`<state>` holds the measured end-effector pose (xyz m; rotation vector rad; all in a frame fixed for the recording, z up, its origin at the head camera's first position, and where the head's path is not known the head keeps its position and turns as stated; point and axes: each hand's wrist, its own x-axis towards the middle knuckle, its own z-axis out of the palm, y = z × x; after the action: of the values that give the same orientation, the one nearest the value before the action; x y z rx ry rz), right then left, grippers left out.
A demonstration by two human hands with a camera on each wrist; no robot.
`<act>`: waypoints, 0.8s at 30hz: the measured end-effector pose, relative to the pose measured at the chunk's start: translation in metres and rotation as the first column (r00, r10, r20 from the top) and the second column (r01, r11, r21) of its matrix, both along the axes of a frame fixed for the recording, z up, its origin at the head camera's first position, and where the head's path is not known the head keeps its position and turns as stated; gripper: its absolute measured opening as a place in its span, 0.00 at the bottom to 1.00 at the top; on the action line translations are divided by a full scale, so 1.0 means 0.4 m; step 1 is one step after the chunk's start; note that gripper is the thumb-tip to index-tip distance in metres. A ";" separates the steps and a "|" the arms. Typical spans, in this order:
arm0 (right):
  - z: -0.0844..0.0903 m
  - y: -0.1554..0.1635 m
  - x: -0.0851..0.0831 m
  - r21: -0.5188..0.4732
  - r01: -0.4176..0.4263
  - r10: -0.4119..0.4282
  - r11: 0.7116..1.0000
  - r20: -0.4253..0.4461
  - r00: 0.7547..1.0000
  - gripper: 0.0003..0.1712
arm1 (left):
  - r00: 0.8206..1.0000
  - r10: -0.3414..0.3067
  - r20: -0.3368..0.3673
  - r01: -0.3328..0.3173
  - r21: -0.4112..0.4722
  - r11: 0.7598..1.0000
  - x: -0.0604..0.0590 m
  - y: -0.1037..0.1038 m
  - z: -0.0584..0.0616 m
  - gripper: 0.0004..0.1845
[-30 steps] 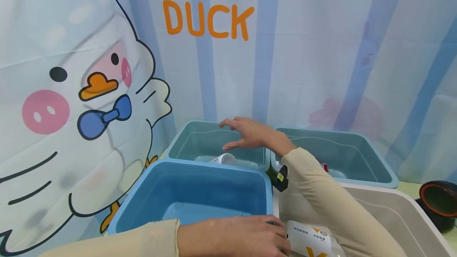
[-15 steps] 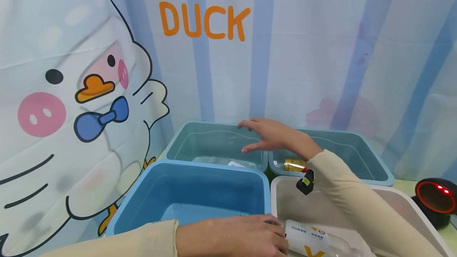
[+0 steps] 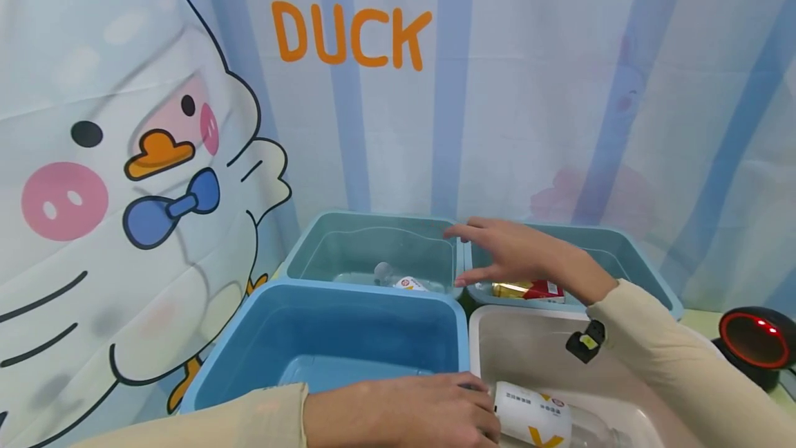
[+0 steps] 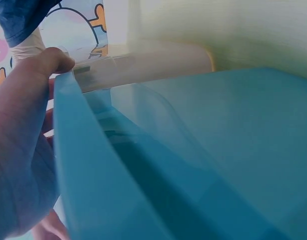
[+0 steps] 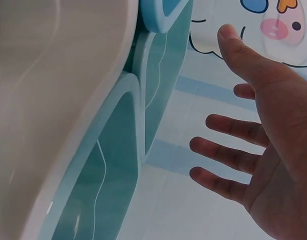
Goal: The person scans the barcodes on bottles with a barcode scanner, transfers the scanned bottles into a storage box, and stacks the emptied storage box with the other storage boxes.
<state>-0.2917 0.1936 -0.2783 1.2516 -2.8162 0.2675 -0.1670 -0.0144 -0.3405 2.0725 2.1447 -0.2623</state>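
The right hand [image 3: 519, 254], fingers spread and holding nothing, has drifted rightward from over the far left teal plastic bin [image 3: 323, 244] to the rim it shares with the far right teal bin [image 3: 647, 275]. A clear plastic bottle [image 3: 398, 281] now lies in the left teal bin, which suggests it was just released there. The left hand [image 3: 404, 413] still grips the white-labelled bottle [image 3: 537, 424] in the near white tub [image 3: 628, 399], beside the near blue bin [image 3: 249, 337].

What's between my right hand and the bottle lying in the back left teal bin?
Only the bin's right wall, in the head view. The right hand hovers open over the seam between the two teal bins; the bottle lies left of that wall.
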 end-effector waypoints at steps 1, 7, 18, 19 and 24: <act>-0.001 0.010 0.008 -0.001 -0.001 0.001 1.000 -0.002 1.000 0.46 | 1.000 0.002 0.001 -0.002 -0.001 1.000 -0.001 0.000 0.000 0.24; -0.006 0.060 0.049 -0.028 -0.017 0.017 0.999 -0.016 1.000 0.44 | 1.000 0.003 -0.002 -0.003 -0.001 1.000 -0.003 0.000 -0.001 0.26; -0.036 0.141 0.132 -0.052 -0.022 0.022 0.998 0.006 1.000 0.43 | 1.000 0.009 0.022 -0.009 -0.006 1.000 -0.005 0.001 0.000 0.27; -0.039 0.147 0.141 -0.050 -0.014 0.015 0.999 0.018 1.000 0.44 | 1.000 0.013 0.028 -0.012 -0.010 1.000 -0.006 0.001 0.000 0.27; -0.051 0.173 0.181 -0.040 0.021 -0.019 0.999 0.064 0.998 0.45 | 0.999 0.015 0.031 -0.014 -0.018 1.000 -0.006 0.002 0.001 0.26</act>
<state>-0.2194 0.2630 -0.2988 1.2277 -2.8592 0.3692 -0.1696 -0.0135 -0.3403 2.0371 2.1314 -0.2447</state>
